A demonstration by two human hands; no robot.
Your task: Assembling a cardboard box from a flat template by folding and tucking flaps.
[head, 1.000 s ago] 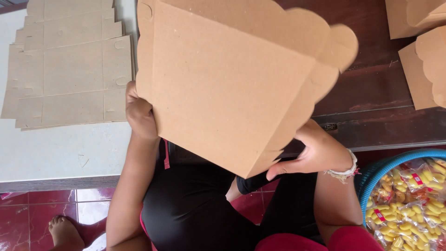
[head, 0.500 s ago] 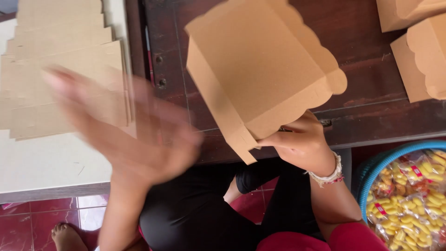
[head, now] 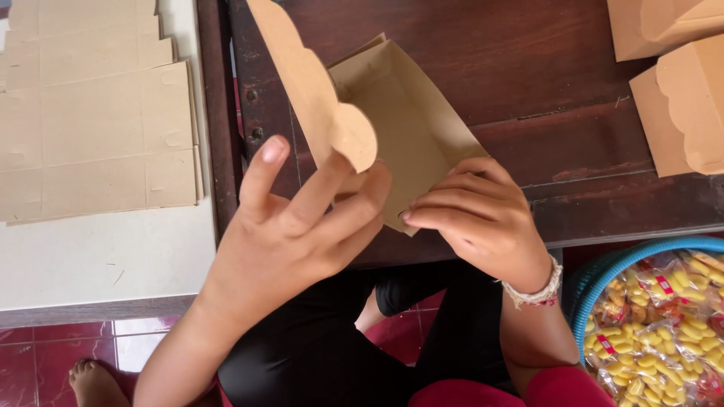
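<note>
Gripping a box [head: 407, 113] at the counter's [head: 573, 151] near edge, left hand [head: 302, 226] pinches its flap, right hand [head: 475, 218] clamps its side

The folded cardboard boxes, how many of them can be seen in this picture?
3. One open box lies on the dark wooden table, held by the left hand and right hand. Two finished boxes sit at the top right corner, both cut by the frame; others may be hidden.
</note>
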